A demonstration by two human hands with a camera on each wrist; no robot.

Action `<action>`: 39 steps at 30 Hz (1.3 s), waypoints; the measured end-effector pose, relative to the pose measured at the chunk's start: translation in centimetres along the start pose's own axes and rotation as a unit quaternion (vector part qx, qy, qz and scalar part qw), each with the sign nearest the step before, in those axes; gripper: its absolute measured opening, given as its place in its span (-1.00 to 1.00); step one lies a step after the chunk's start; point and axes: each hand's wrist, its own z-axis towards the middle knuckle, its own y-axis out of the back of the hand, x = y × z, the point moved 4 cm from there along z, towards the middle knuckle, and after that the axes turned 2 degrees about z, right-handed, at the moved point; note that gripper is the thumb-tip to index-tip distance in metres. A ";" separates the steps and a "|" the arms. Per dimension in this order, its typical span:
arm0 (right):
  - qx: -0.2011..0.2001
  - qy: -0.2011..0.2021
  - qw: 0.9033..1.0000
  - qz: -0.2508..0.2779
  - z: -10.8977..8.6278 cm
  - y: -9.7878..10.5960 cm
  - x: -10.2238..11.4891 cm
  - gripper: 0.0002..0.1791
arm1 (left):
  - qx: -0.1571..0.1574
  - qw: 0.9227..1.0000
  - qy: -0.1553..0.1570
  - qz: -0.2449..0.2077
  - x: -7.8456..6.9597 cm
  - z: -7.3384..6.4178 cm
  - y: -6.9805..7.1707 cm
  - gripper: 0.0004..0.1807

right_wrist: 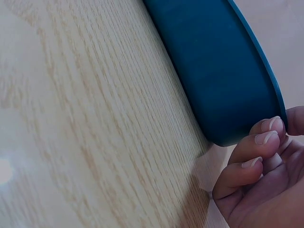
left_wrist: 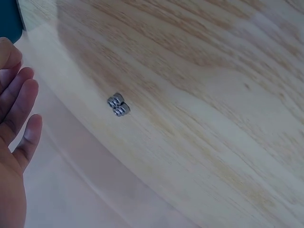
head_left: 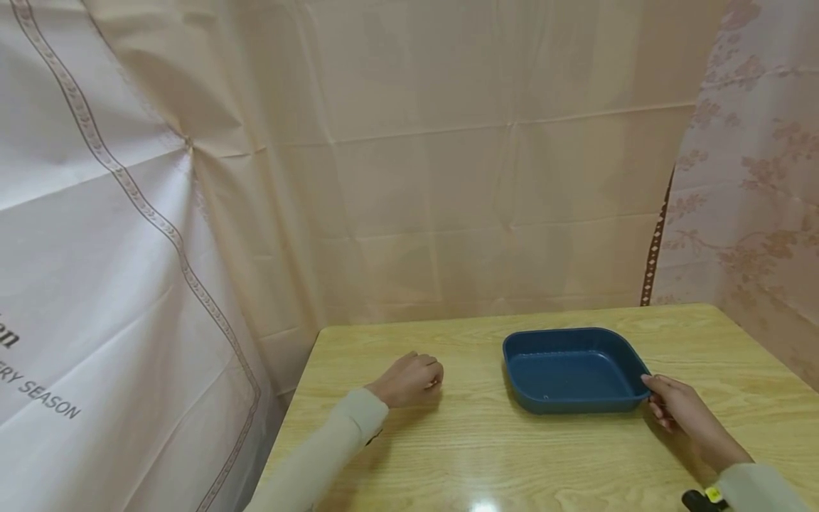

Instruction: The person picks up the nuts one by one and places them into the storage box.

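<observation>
A dark blue rectangular tray [head_left: 576, 370] with rounded corners and low walls sits on the table, right of the middle. My right hand [head_left: 681, 412] pinches its near right corner. In the right wrist view the thumb lies over the rim of the tray [right_wrist: 209, 66], while the curled fingers [right_wrist: 247, 166] are at its outer wall. To the left of the tray and apart from it, my left hand [head_left: 409, 379] hovers low or rests over the table with loosely bent fingers, holding nothing visible. The left wrist view shows a small shiny metallic cluster [left_wrist: 118, 104], kind unclear.
The wood-grain table [head_left: 473, 455] has rounded back corners. Beige cloth [head_left: 448, 178] hangs behind it, with a printed white cloth [head_left: 96, 284] at the left and a floral one [head_left: 761, 192] at the right. A black item with a yellow mark [head_left: 704, 500] is by the right sleeve.
</observation>
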 end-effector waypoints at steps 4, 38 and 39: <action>0.000 0.000 1.000 0.005 0.1 0.0 -0.1 -0.54 | -0.012 1.000 -0.009 -0.003 -0.2 0.3 -0.1 -0.91; 0.002 -0.009 1.000 0.007 0.0 -0.1 0.0 -0.54 | -0.003 1.000 -0.013 0.017 -1.4 2.4 0.2 -0.91; 0.003 -0.006 1.000 0.007 0.0 -0.1 0.0 -0.54 | -0.004 1.000 -0.015 0.017 -1.4 2.4 0.2 -0.91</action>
